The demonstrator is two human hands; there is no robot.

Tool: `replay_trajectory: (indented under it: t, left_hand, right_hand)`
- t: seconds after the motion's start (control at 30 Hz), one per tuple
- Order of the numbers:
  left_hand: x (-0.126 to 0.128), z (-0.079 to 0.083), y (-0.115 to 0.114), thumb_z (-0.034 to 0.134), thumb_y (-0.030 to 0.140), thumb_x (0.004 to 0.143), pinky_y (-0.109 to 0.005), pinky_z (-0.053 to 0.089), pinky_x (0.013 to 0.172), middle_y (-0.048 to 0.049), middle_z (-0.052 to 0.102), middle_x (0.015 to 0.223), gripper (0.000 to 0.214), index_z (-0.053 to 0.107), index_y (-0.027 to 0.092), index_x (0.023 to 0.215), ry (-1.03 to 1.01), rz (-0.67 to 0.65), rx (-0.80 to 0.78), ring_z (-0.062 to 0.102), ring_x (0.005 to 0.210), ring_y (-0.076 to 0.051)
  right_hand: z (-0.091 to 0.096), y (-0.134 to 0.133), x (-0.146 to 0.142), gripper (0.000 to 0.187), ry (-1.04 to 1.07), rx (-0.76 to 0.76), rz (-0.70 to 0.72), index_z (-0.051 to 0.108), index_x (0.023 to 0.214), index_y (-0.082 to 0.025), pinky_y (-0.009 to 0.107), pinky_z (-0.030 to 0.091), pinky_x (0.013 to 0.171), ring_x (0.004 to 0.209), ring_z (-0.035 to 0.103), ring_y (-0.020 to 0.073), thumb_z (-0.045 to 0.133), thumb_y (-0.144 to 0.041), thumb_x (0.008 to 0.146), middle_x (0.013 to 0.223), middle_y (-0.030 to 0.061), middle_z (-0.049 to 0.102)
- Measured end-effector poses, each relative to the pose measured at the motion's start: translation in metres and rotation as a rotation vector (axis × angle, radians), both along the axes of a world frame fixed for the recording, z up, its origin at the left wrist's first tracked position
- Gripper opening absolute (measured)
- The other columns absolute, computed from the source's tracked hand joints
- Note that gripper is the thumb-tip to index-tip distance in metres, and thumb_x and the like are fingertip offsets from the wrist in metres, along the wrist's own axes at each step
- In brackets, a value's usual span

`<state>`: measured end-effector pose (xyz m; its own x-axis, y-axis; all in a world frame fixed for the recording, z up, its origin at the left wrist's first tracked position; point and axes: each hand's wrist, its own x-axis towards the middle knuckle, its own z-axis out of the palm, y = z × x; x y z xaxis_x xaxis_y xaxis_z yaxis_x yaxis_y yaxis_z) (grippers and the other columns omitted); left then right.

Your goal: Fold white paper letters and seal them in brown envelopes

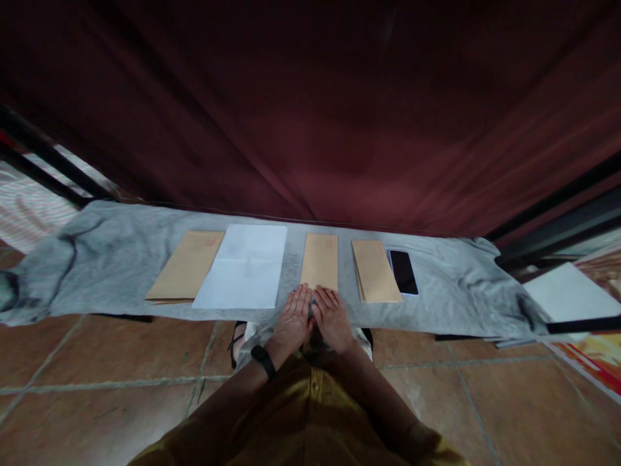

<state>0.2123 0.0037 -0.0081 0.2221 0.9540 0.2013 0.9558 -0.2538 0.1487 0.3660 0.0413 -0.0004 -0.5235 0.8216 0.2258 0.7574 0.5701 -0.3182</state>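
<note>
A single brown envelope [320, 259] lies lengthwise in front of me on the grey cloth. Both hands rest flat on its near end, side by side with fingers stretched out: my left hand [295, 314] on its left part, my right hand [332, 317] on its right part. Left of it is a sheet or stack of white paper [242, 265] with a crease across the middle. A stack of brown envelopes [187, 268] sits beyond the paper at the left. Another small pile of brown envelopes [376, 272] lies to the right.
A dark phone [403, 272] lies beside the right-hand envelopes, against their edge. Grey cloth [451, 278] covers the narrow bench or table. A dark red curtain [310, 129] hangs behind it. Dark bars [557, 207] stand at both ends, and the floor is tiled [422, 388].
</note>
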Motion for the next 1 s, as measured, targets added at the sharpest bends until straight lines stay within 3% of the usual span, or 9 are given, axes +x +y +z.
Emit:
replay_trajectory:
  t: [0.3,0.57,1.0]
  left_hand:
    - [0.002,0.005,-0.001,0.047,0.031,0.096,-0.052,0.031,0.122,-0.0223,0.032,0.162,0.064,0.034,0.009,0.154,0.023,-0.005,0.017,0.028,0.152,-0.032]
    - [0.004,0.002,0.001,0.051,0.043,0.098,-0.051,0.027,0.124,-0.0232,0.028,0.163,0.070,0.033,0.007,0.155,0.044,0.012,-0.012,0.023,0.153,-0.032]
    - [0.005,0.008,0.000,0.054,0.045,0.097,-0.050,0.027,0.124,-0.0241,0.027,0.163,0.071,0.035,0.006,0.153,0.067,0.013,-0.025,0.023,0.153,-0.033]
  right_hand:
    - [-0.008,-0.002,0.009,0.048,-0.014,-0.018,-0.055,0.045,0.151,-0.016,0.043,0.028,0.122,0.146,0.039,0.0207,0.031,-0.032,0.108,0.155,0.0078,0.048]
    - [-0.012,-0.006,0.024,0.050,-0.023,0.029,-0.111,0.043,0.152,-0.012,0.043,0.026,0.121,0.146,0.040,0.0229,0.032,-0.032,0.108,0.156,0.0109,0.045]
    - [-0.017,-0.011,0.042,0.050,-0.011,0.095,-0.166,0.046,0.150,-0.010,0.045,0.029,0.120,0.144,0.043,0.0242,0.033,-0.033,0.107,0.152,0.0141,0.051]
